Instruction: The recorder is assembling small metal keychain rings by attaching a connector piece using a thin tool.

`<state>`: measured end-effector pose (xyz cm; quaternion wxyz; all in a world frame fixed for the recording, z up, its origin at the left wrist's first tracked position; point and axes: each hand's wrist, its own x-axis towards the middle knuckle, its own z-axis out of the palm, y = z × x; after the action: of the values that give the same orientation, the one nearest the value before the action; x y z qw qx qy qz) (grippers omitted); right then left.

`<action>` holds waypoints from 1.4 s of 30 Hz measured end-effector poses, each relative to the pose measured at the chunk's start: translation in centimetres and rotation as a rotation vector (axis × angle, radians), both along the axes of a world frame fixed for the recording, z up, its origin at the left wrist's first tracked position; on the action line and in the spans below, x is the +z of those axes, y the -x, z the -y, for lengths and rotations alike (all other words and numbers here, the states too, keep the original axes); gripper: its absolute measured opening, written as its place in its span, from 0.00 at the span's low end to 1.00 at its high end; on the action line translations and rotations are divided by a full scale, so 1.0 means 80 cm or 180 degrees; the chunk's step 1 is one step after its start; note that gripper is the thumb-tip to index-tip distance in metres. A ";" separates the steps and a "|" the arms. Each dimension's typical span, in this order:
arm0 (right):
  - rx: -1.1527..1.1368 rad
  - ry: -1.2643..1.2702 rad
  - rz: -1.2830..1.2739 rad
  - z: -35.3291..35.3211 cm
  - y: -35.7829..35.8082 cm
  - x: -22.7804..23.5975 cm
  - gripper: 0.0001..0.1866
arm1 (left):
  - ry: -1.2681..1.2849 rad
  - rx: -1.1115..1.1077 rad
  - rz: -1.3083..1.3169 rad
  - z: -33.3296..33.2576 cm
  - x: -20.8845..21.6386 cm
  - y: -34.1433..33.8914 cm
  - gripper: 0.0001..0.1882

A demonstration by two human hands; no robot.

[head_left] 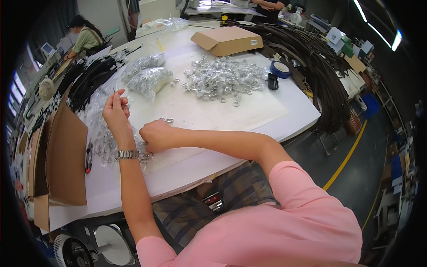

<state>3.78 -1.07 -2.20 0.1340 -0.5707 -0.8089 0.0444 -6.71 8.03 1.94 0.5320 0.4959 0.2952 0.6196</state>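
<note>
My left hand [116,112], with a metal watch [128,154] on its wrist, is raised with the fingers pinched together. A thin pointed metal piece [114,89] sticks up from the fingertips; its kind is unclear. My right hand [156,136] is closed in a fist low over the table, and what it holds is hidden. Just beyond its knuckles shows a silver snap hook [167,120]. Beneath and between both hands lie clear plastic packets of small metal hooks [104,138]. Farther right, a big pile of silver snap hooks [227,78] covers part of the white table [200,118].
Left stands an open cardboard box [66,151], with a red-black utility knife [89,155] beside it. Clear bags [149,75], a cardboard carton [229,40], blue tape [280,69] and dark straps [307,66] lie around the pile. Another person [86,38] sits far left.
</note>
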 end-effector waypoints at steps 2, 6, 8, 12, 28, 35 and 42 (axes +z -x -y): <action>-0.0134 0.0501 -0.0726 0.000 -0.019 0.008 0.10 | -0.0097 -0.0154 -0.0122 0.005 0.001 -0.011 0.12; -0.0491 0.1130 -0.2260 0.004 -0.060 0.005 0.08 | -0.0140 -0.0370 -0.0556 0.013 0.004 -0.027 0.12; -0.0630 0.1435 -0.3592 0.006 -0.079 0.002 0.08 | -0.0171 -0.0437 -0.0758 0.014 0.004 -0.027 0.12; -0.0589 0.1087 -0.4336 0.020 -0.120 0.001 0.09 | -0.0255 -0.0775 -0.1734 0.023 0.007 -0.031 0.14; -0.0368 0.0130 -0.4378 0.038 -0.163 -0.021 0.07 | -0.0606 -0.1370 -0.2546 0.051 -0.029 -0.067 0.13; -0.0632 0.0412 -0.4700 0.041 -0.172 -0.023 0.09 | -0.0639 -0.0990 -0.2221 0.064 -0.031 -0.076 0.13; -0.0759 0.1154 -0.5352 0.038 -0.168 -0.024 0.08 | -0.0199 -0.1066 -0.1698 0.065 -0.031 -0.071 0.09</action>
<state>17.18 -4.10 -4.12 0.5981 -0.4422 -0.3569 0.5652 -1.06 2.82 -0.52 0.5149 0.6987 0.3194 0.3803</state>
